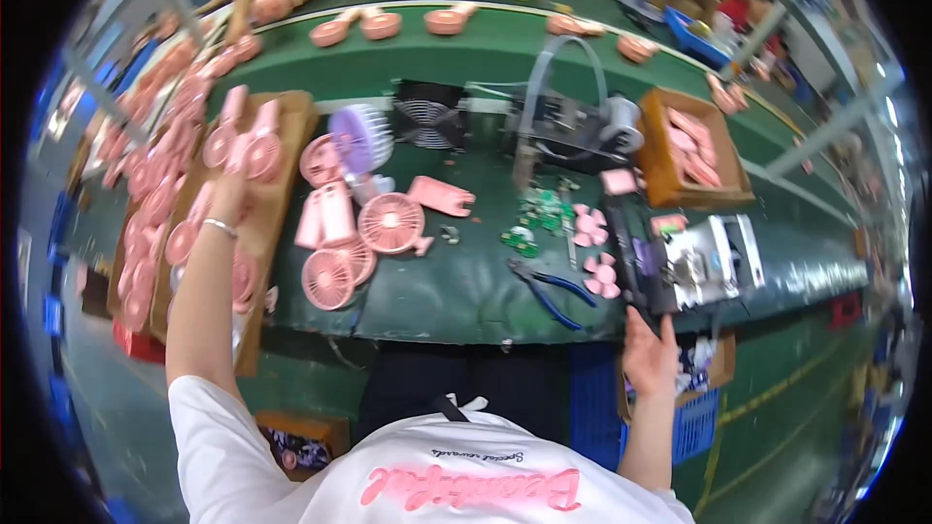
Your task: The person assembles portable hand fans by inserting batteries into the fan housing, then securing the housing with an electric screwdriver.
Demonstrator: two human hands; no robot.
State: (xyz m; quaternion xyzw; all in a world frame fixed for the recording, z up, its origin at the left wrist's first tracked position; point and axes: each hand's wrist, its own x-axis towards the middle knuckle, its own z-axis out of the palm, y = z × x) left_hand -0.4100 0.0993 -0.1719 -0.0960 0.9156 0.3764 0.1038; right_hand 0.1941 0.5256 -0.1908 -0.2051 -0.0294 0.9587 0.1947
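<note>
Several pink handheld-fan housings point(263, 154) lie in the cardboard tray point(291, 136), where the left hand point(231, 186) reaches among them; its blurred grip I cannot tell. Between the hands are pink fan grilles point(391, 223), green circuit boards point(546, 209) and blue-handled pliers point(530, 276). The right hand point(649, 359), fingers spread, is at the black fixture's point(624, 252) front end.

Pink fans point(263, 156) look smooth plastic, their box point(290, 141) cardboard.

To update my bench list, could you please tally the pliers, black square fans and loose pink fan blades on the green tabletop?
Pliers: 1
Black square fan: 1
Loose pink fan blades: 2
Total: 4
</note>
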